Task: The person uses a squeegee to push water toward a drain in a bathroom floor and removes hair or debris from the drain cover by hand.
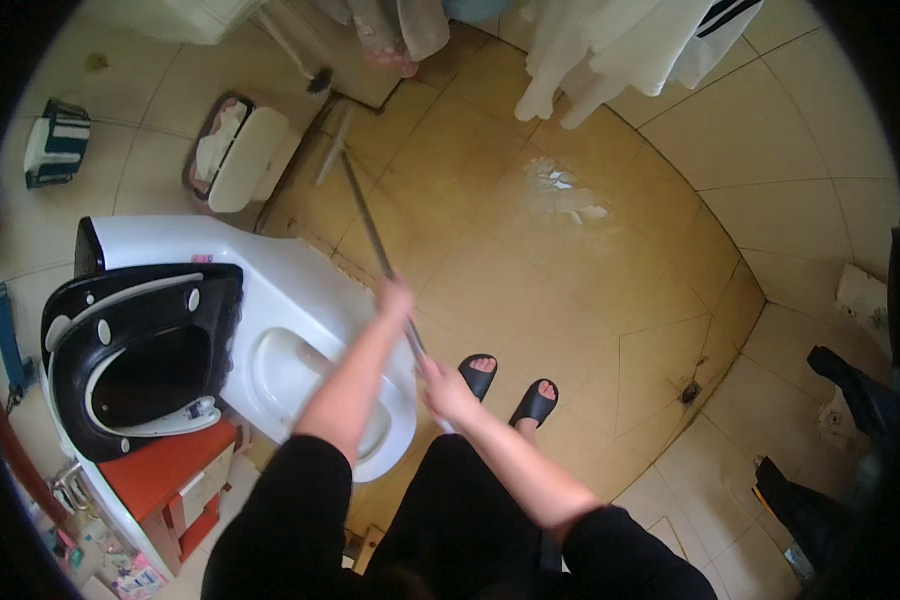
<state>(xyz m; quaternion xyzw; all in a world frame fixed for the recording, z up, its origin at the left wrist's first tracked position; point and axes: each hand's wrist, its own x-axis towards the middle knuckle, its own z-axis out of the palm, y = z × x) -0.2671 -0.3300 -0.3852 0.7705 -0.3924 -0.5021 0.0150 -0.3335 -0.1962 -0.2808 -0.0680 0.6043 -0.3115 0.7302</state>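
Observation:
Both of my hands grip the long grey handle of a floor squeegee (pixel 366 212). My left hand (pixel 395 304) is higher on the pole, beside the white toilet bowl. Nearer my body, my right hand (pixel 445 391) closes around the pole's lower part. The squeegee's pale head (pixel 335 145) lies on the tan tiled floor (pixel 487 217), close to the wall and the foot of a cabinet-like block. Wet, shiny patches (pixel 566 191) show on the tiles ahead. The pole's near end is partly hidden by my right hand.
At the left stands a white toilet (pixel 307 281) with its black seat (pixel 150 360) raised. A bin (pixel 244 161) holding white paper is near the wall. Clothes (pixel 607 52) hang at the top. A red-topped stool (pixel 169 465) sits lower left; a floor drain (pixel 690 392) is at the right.

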